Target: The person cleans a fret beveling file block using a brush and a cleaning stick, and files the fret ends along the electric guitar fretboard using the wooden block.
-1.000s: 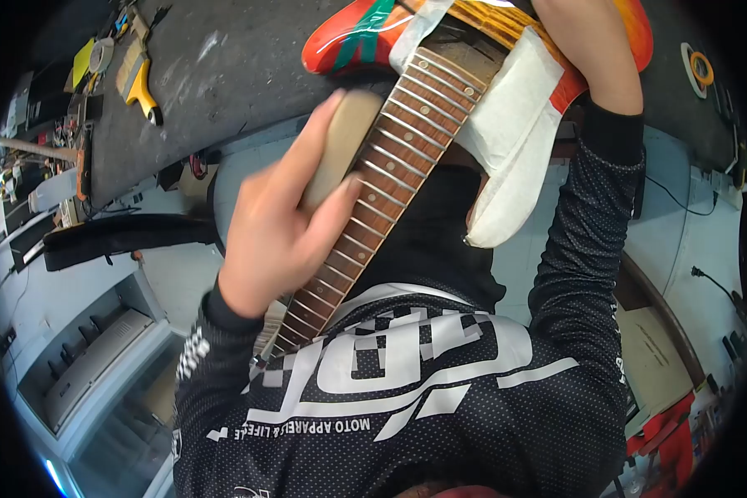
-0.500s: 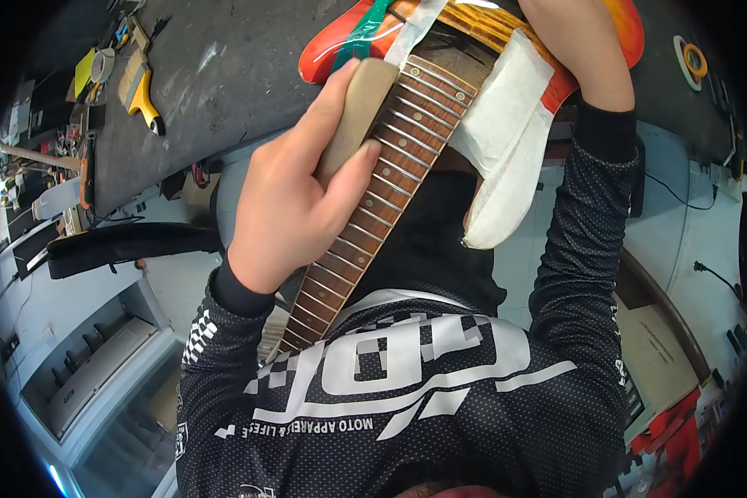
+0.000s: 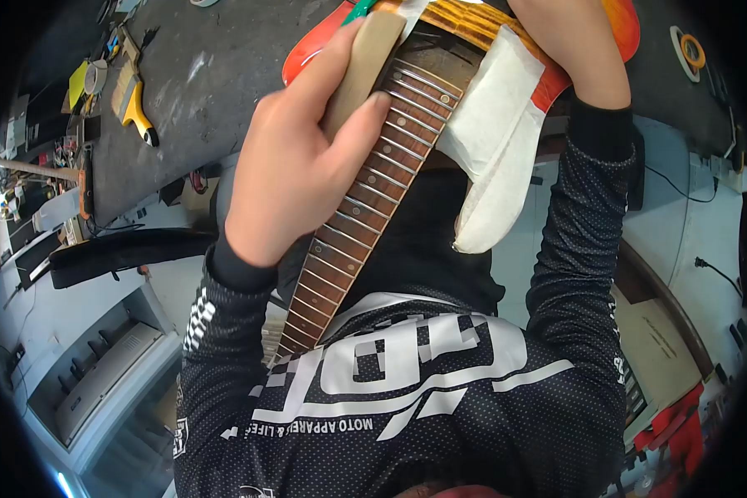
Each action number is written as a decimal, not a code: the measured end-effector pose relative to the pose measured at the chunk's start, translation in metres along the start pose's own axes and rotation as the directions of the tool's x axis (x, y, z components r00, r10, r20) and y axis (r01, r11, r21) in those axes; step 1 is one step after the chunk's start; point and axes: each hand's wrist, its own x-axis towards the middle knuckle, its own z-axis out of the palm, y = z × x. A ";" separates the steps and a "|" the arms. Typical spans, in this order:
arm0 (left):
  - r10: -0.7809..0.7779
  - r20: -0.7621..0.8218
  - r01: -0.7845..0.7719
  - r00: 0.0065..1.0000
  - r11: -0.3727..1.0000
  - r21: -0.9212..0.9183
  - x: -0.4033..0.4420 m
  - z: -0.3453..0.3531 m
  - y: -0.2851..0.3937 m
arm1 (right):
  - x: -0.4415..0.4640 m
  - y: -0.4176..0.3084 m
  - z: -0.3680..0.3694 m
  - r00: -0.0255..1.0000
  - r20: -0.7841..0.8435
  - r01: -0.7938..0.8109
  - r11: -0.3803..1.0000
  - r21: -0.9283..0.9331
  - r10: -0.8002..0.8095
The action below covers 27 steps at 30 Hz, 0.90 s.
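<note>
An electric guitar lies across my lap and the bench edge, its fretboard (image 3: 365, 207) with bare metal frets running down toward my chest. My left hand (image 3: 295, 162) is closed around a wooden block (image 3: 365, 70), thumb on one side and fingers on the other. The block lies along the fretboard's left edge near the body end; its underside is hidden. My right wrist (image 3: 585, 70) rests over the red-orange guitar body (image 3: 627, 25), and the fingers are out of frame. White masking paper (image 3: 494, 108) covers part of the body and its horn. Green tape (image 3: 359, 10) shows behind the block.
On the dark bench (image 3: 199, 100) lie a yellow-handled brush (image 3: 133, 104) and tape rolls (image 3: 689, 54). More tools clutter the left edge. A black strap-like item (image 3: 124, 253) is below the bench, and a power cord (image 3: 714, 270) hangs at right.
My left hand and the wooden block have moved up along the fretboard edge toward the guitar body. The guitar has shifted slightly up and left. My right arm stays nearly in place.
</note>
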 end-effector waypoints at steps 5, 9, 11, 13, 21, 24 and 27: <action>0.096 -0.029 -0.095 0.995 0.995 0.009 -0.014 0.000 -0.009 | 0.002 0.002 -0.005 0.998 0.055 -0.028 1.000 0.006 0.027; 0.022 0.019 -0.022 1.000 1.000 0.013 0.008 -0.002 -0.001 | 0.007 -0.001 0.004 0.994 -0.098 -0.042 0.995 0.089 0.051; 0.020 0.020 -0.020 1.000 1.000 0.012 -0.005 -0.005 0.002 | 0.007 -0.002 0.004 0.996 -0.065 -0.057 0.995 0.080 0.062; 0.112 -0.034 -0.112 0.993 0.994 -0.012 -0.013 -0.001 -0.008 | 0.005 -0.001 -0.006 0.994 0.103 -0.042 0.999 0.000 0.042; 0.076 -0.014 -0.076 0.997 0.997 0.014 -0.008 -0.006 -0.004 | 0.003 0.000 0.003 0.999 -0.020 -0.030 0.999 0.015 0.031; -0.030 0.072 0.032 0.997 0.999 -0.027 -0.002 -0.007 0.002 | 0.002 0.004 -0.002 1.000 0.026 -0.002 1.000 -0.020 0.003; -0.057 0.075 0.058 0.996 0.998 -0.008 0.012 -0.004 0.010 | 0.004 -0.001 0.000 0.999 -0.020 -0.026 1.000 -0.007 0.026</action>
